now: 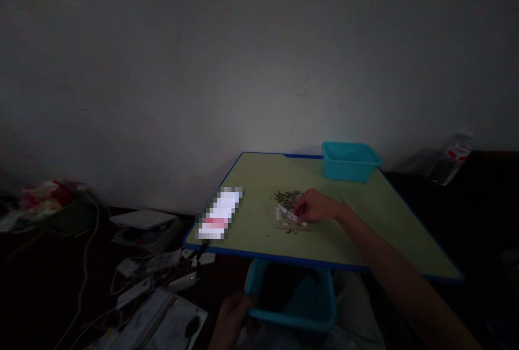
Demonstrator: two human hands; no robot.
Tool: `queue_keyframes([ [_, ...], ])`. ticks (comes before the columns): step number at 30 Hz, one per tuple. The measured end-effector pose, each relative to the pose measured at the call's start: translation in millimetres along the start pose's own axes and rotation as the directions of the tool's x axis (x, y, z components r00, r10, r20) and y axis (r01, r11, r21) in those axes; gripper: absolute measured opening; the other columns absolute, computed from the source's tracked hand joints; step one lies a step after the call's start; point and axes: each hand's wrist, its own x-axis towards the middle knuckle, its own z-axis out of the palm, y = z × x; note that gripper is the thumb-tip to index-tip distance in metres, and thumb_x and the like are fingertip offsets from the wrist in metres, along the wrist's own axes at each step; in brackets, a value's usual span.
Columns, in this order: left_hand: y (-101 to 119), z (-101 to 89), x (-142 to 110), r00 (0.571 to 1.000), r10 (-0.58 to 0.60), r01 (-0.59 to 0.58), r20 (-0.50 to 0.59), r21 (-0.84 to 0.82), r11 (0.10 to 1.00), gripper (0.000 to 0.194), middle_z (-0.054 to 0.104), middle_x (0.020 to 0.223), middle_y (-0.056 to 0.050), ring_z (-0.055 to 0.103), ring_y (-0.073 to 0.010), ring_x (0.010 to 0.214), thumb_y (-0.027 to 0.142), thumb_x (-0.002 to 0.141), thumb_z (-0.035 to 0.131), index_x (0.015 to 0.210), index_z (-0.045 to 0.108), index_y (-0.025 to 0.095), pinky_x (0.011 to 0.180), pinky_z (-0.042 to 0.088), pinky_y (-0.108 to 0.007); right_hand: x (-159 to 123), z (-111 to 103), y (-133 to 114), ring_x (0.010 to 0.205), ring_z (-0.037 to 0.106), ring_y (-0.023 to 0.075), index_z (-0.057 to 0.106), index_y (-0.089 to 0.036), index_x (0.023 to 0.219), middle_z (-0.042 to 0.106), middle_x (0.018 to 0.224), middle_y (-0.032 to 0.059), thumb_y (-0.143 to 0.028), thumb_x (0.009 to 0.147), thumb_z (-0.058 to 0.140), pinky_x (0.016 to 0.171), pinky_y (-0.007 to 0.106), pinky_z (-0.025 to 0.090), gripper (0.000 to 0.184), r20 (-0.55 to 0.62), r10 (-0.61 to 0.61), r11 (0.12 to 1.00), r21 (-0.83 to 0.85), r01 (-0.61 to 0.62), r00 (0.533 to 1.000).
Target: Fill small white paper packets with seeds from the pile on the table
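My right hand (pixel 317 206) is over the table, its fingers pinched together at some small white scraps (pixel 291 216). Whether a scrap is between the fingertips is hidden. The scraps appear to lie on a clear, flat piece that is too dim to name. Just behind them is a scattered heap of small dark grains (pixel 285 197), with a few loose ones nearer the front edge. Below the table edge, my left hand (pixel 235 307) is closed on the left rim of a blue plastic basin (pixel 292 320). Dark contents, hard to make out, show inside the basin.
The pale table (pixel 259 172) has a blue border. A second blue basin (pixel 351 170) stands at its back right. A lit, blurred-out screen (pixel 221 212) lies at the left. Cables and power strips (pixel 135 290) clutter the left floor; a bottle (pixel 450 158) leans at right.
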Motion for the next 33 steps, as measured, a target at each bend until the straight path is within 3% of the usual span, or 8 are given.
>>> queue_keyframes([
  [10,-4.4,-2.4,2.9,1.000,-0.005,0.004,-0.022,-0.071,0.997,0.032,0.049,0.032,0.003,0.038,-0.0082,0.029,0.036,0.070,0.059,0.046,0.055,0.015,0.034,0.025,-0.019,-9.8,3.0,-11.1,0.051,0.060,0.0118,0.069,-0.014,0.079,0.066,0.062,0.0003,-0.021,0.062,0.063,0.044,0.017,0.043,0.020,0.230,0.029,0.998,0.055,-0.042,0.973],
  [21,-3.1,-2.0,3.7,0.999,-0.026,0.024,-0.024,-0.086,0.996,0.033,0.052,0.032,0.001,0.039,-0.0082,0.028,0.035,0.069,0.058,0.044,0.055,0.015,0.033,0.024,-0.019,-13.7,14.8,-23.6,0.053,0.062,0.0120,0.067,-0.014,0.084,0.067,0.067,-0.0001,-0.023,0.060,0.068,0.046,0.017,0.048,0.026,0.443,0.052,0.964,0.212,-0.161,0.895],
  [25,-0.3,0.1,1.3,0.999,-0.023,0.020,-0.036,-0.091,0.996,0.033,0.048,0.032,0.003,0.039,-0.0085,0.028,0.036,0.069,0.058,0.043,0.054,0.016,0.034,0.025,-0.020,-10.9,15.1,-22.4,0.053,0.062,0.0117,0.067,-0.013,0.082,0.066,0.064,-0.0006,-0.025,0.059,0.070,0.046,0.017,0.047,0.026,0.417,0.022,0.961,0.240,-0.133,0.909],
  [29,0.9,-0.4,0.0,0.999,-0.026,0.022,-0.043,-0.092,0.995,0.034,0.044,0.030,0.005,0.040,-0.0095,0.029,0.037,0.067,0.059,0.041,0.051,0.018,0.036,0.026,-0.021,-9.0,10.8,-21.5,0.050,0.059,0.0105,0.068,-0.014,0.082,0.065,0.061,-0.0010,-0.023,0.061,0.067,0.046,0.017,0.045,0.022,0.259,0.012,0.967,0.243,-0.077,0.966],
  [33,0.4,-2.7,0.7,0.998,-0.022,0.018,-0.057,-0.080,0.997,0.034,0.046,0.030,0.004,0.037,-0.0084,0.029,0.036,0.069,0.058,0.041,0.052,0.017,0.037,0.023,-0.021,-9.6,2.9,-19.6,0.050,0.059,0.0120,0.068,-0.014,0.081,0.066,0.063,-0.0003,-0.023,0.062,0.064,0.045,0.019,0.045,0.021,0.144,0.026,0.974,0.220,-0.057,0.989],
])
